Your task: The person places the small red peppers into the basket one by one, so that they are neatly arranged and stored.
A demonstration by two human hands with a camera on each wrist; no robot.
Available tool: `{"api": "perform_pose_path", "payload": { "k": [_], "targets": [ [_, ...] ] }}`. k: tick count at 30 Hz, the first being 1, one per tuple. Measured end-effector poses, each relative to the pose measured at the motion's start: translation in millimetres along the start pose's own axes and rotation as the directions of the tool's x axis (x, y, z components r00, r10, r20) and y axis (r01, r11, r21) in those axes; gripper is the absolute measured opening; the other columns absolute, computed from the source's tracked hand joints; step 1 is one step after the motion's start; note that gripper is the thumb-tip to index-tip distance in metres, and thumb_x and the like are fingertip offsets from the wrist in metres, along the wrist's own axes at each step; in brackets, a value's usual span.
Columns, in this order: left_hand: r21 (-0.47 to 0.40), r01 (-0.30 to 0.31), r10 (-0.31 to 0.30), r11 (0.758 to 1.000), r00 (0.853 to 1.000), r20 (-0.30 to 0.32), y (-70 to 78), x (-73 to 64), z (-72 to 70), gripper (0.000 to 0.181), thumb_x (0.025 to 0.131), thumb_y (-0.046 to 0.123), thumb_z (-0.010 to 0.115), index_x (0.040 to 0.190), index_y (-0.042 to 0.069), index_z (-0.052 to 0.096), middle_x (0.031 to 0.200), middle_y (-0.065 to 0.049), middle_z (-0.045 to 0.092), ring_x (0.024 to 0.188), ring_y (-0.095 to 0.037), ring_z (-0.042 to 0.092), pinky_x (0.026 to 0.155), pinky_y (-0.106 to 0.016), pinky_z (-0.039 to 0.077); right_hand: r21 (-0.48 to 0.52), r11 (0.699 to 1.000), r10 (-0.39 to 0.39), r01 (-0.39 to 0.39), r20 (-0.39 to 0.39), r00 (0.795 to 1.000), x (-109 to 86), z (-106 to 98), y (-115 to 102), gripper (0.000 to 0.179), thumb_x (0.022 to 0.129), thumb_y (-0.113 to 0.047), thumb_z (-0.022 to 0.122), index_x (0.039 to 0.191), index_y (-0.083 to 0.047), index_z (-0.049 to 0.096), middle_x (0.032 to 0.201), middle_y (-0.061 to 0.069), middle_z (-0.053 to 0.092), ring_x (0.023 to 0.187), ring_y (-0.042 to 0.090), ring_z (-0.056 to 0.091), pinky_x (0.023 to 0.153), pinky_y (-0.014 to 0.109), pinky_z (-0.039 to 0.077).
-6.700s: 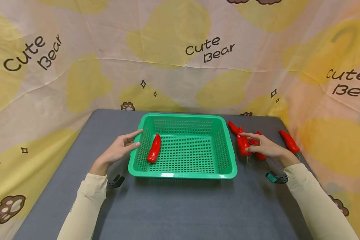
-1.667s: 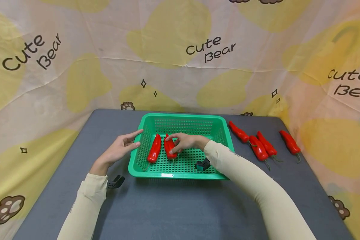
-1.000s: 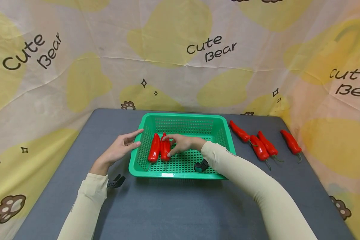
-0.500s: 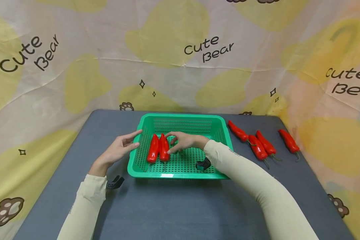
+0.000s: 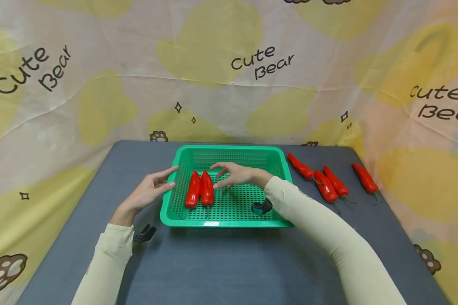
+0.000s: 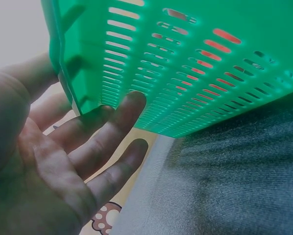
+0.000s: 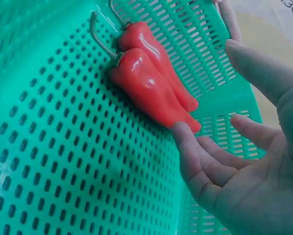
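My left hand [image 5: 146,194] holds the left rim of a green perforated plastic basket [image 5: 229,223]. In the left wrist view the thumb goes over the rim, and other fingers lie below it by the outer wall. Two red peppers, a left one [image 5: 193,190] and a right one [image 5: 207,189], lie side by side in the basket's left part, stems toward the person. Above the basket floor, just right of the peppers, is my right hand [image 5: 238,174]. Its fingers are spread and hold nothing; the right wrist view shows its fingertips close to the nearer pepper's [image 7: 144,85] tip.
Several more red peppers lie on the grey table [image 5: 229,267] right of the basket. Three are grouped, including a middle one [image 5: 325,186]; another pepper [image 5: 365,178] lies apart near the right edge. A printed cloth [image 5: 213,63] hangs behind the table.
My right hand has brought one pepper from the group at the right, laid it against the first in the basket, and let go. It has since drawn back slightly; the left hand stays.
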State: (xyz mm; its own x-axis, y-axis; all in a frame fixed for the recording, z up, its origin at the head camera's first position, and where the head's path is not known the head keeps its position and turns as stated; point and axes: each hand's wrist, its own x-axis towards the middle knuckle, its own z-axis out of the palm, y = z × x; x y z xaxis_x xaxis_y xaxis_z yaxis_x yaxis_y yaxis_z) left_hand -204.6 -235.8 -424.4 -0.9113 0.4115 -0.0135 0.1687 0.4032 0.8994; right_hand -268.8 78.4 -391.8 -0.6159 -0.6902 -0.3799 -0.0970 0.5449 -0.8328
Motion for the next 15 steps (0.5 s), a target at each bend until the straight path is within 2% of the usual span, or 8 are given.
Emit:
{"api": "perform_pose_path", "payload": {
  "k": [4, 8, 11, 15],
  "targets": [
    [0.002, -0.003, 0.003, 1.0, 1.0, -0.001, -0.3, -0.5, 0.1, 0.059, 0.098, 0.032, 0.057, 0.152, 0.021, 0.034, 0.158, -0.012, 0.032, 0.125, -0.023, 0.057, 0.091, -0.017, 0.051, 0.038, 0.999, -0.001, 0.001, 0.001, 1.0, -9.0, -2.6, -0.4, 0.069, 0.091, -0.028, 0.067, 0.15, -0.018, 0.032, 0.152, 0.017, 0.038, 0.134, 0.032, 0.047, 0.105, 0.052, 0.045],
    [0.003, -0.017, 0.017, 1.0, 1.0, -0.005, -1.5, 0.2, -0.6, 0.059, 0.098, 0.03, 0.057, 0.151, 0.019, 0.035, 0.158, -0.015, 0.032, 0.121, -0.016, 0.06, 0.09, -0.017, 0.051, 0.071, 0.997, -0.008, 0.008, -0.01, 1.0, -18.4, -7.9, 0.6, 0.063, 0.093, -0.028, 0.065, 0.148, -0.02, 0.034, 0.152, 0.017, 0.038, 0.125, 0.038, 0.056, 0.107, 0.053, 0.043],
    [0.014, -0.023, 0.024, 1.0, 1.0, -0.008, -2.0, 1.2, -0.7, 0.059, 0.098, 0.03, 0.057, 0.151, 0.019, 0.035, 0.158, -0.015, 0.031, 0.123, -0.019, 0.059, 0.09, -0.016, 0.05, 0.084, 0.996, -0.026, 0.027, -0.015, 1.0, -25.2, -13.3, 1.6, 0.06, 0.094, -0.03, 0.064, 0.147, -0.021, 0.036, 0.152, 0.017, 0.039, 0.123, 0.04, 0.056, 0.108, 0.054, 0.042],
    [0.025, -0.02, 0.02, 0.999, 1.0, -0.008, -2.2, 2.2, -0.3, 0.059, 0.098, 0.03, 0.057, 0.152, 0.019, 0.035, 0.159, -0.013, 0.031, 0.126, -0.026, 0.056, 0.091, -0.015, 0.049, 0.098, 0.993, -0.059, 0.062, -0.032, 0.998, -36.5, -21.3, -1.5, 0.054, 0.095, -0.03, 0.062, 0.144, -0.025, 0.04, 0.148, 0.011, 0.045, 0.118, 0.033, 0.06, 0.107, 0.055, 0.042]
  ]
}}
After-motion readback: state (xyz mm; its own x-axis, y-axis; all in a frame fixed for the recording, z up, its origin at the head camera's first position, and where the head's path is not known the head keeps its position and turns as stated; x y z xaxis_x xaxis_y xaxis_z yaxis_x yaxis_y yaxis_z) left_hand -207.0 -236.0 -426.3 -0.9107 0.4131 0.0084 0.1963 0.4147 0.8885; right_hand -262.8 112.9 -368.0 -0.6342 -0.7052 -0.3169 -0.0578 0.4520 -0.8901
